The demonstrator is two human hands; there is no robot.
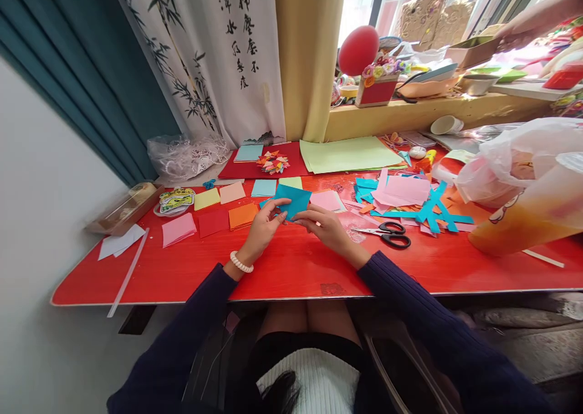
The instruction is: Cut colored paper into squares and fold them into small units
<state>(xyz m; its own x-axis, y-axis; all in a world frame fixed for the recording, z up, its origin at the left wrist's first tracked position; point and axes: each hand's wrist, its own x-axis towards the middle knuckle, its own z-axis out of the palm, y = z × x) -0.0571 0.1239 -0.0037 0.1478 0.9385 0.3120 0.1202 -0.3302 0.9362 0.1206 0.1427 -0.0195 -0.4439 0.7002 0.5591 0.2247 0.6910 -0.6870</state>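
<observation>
Between my two hands, raised over the red table (291, 268), is a blue piece of paper (296, 200). My left hand (268, 223) pinches its left side, thumb and fingers closed. At its lower right edge, my right hand (325, 223) grips it with fingertips together. Behind and left of the hands lie small stacks of cut paper: orange paper (243, 216), red paper (214, 223), pink paper (178, 229) and yellow paper (206, 199). Scissors (387, 233) with black handles rest to the right of my right hand.
Paper scraps (405, 190) pile up at the right, beside a plastic bag (510, 153) and an orange drink cup (523, 220). A green paper sheet (350, 155) lies at the back. Another person's hand (523, 28) holds a box by the window. A clear box (122, 207) sits left.
</observation>
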